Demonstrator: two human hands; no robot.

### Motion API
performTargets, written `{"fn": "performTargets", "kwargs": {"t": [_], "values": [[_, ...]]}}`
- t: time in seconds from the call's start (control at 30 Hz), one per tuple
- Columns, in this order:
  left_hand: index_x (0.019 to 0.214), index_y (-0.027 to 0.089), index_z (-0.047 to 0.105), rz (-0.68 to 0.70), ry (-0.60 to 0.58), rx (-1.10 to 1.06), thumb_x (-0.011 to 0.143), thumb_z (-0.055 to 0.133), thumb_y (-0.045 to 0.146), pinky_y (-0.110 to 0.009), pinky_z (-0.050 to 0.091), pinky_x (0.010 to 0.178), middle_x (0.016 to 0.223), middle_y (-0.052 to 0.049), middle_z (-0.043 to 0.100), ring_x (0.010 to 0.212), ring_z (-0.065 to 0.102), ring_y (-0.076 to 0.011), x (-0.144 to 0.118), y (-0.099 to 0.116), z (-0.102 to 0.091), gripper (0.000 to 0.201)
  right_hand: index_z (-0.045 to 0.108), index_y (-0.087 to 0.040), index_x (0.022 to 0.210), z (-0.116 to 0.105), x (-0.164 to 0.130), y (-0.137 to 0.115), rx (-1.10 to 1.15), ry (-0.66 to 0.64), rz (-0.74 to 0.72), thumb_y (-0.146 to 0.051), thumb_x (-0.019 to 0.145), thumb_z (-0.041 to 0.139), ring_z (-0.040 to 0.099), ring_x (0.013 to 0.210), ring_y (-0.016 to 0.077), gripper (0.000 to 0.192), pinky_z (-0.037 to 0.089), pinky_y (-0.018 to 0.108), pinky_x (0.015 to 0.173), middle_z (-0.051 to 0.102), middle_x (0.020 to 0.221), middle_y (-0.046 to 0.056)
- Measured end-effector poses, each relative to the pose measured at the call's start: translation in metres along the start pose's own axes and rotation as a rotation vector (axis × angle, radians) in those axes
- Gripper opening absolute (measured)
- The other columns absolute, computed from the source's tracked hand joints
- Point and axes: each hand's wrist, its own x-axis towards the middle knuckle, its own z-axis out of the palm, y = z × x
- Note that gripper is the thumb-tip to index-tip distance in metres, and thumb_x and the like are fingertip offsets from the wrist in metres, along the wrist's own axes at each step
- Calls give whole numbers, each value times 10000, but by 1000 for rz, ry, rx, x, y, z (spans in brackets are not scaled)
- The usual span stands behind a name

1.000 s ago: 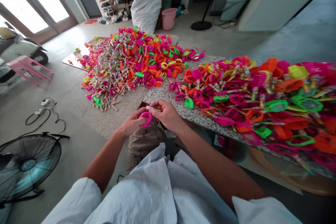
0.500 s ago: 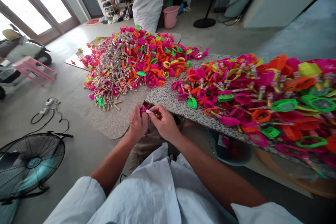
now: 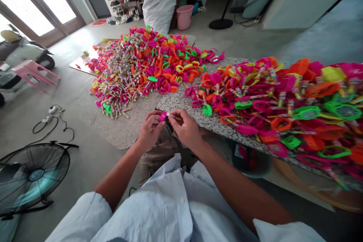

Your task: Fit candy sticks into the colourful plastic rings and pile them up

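Between finger and thumb, my left hand (image 3: 149, 130) grips a pink toy watch (image 3: 162, 116). My right hand (image 3: 185, 128) pinches a small tube with a whitish end (image 3: 169, 115) right beside the watch; whether the two are joined I cannot tell. Both hands are above my lap at the near edge of a speckled stone table (image 3: 172, 104). Beyond them lies a heap of small printed tubes (image 3: 124, 60) mixed with pink, orange, green and yellow toy watches (image 3: 170, 58). On the right, a second pile of toy watches with tubes attached (image 3: 261, 106) covers the table.
A black floor fan (image 3: 36, 176) stands at the left, near a power strip with cables (image 3: 47, 120). Farther off are a pink stool (image 3: 35, 70), a scooter (image 3: 25, 51), a white sack (image 3: 161, 3) and a pink bucket (image 3: 185, 17). Under the table is a basin (image 3: 255, 164).
My hands have moved slightly apart, the right one shifting to the right. The pink toy watch has turned and shows more between them. The piles look unchanged.
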Motion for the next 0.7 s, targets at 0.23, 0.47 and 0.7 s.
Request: {"fn": "performTargets", "kwargs": {"t": [0.23, 0.47, 0.7], "values": [[934, 160, 713, 97, 120, 145, 973, 745, 307, -177, 507, 625, 1215, -105, 673, 880, 649, -105, 10, 1, -3, 156, 713, -203, 1044, -3, -3, -6, -25, -58, 3, -407, 981, 658, 714, 884, 198, 221, 564, 336, 873, 762, 1008, 57], [1062, 180, 718, 198, 75, 217, 982, 717, 220, -229, 541, 753, 1103, -80, 682, 932, 662, -125, 12, 0, 1, 90, 721, -204, 1047, -3, -3, -2, -76, -40, -66, -370, 985, 647, 723, 931, 210, 192, 569, 343, 890, 769, 1034, 65], [1078, 180, 670, 298, 58, 302, 1006, 672, 231, -255, 544, 824, 1093, -78, 665, 948, 647, -128, 14, 7, 0, 89, 719, -194, 1041, -7, -2, -6, -40, -46, -9, -384, 971, 656, 718, 881, 200, 212, 573, 330, 843, 769, 1007, 65]]}}
